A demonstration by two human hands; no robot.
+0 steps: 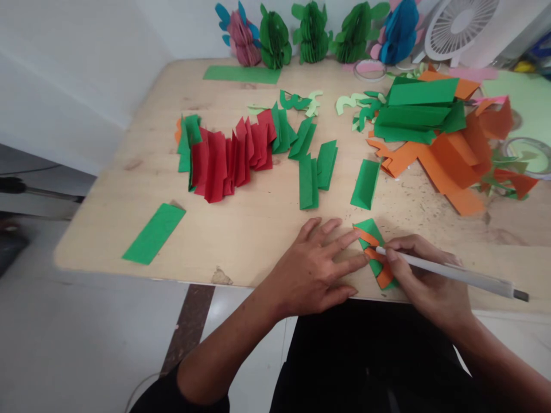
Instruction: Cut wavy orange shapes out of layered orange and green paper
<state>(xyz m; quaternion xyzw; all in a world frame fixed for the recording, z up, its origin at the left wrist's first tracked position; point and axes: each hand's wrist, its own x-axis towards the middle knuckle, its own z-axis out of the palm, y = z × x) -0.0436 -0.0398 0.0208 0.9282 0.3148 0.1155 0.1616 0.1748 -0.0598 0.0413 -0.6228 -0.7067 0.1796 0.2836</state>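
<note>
My right hand [426, 281] is closed around a white pen [456, 271], its tip down at an orange cut-out paper shape [368, 236]. That wavy-edged shape lies on a green paper piece [371, 226] near the table's front edge. With fingers spread flat, my left hand [325, 267] rests to the left, its fingertips at the edge of the orange shape. Just beyond lies a folded green paper [365, 184]. More folded green papers [308, 182] stand behind my left hand.
A row of folded red papers [228, 158] stands left of centre. Green strips [154, 234] lie flat at left and back. Orange paper scraps [456, 155] and stacked green papers [419, 109] are piled at right. Honeycomb paper figures [313, 34] and a white fan [460, 26] line the wall.
</note>
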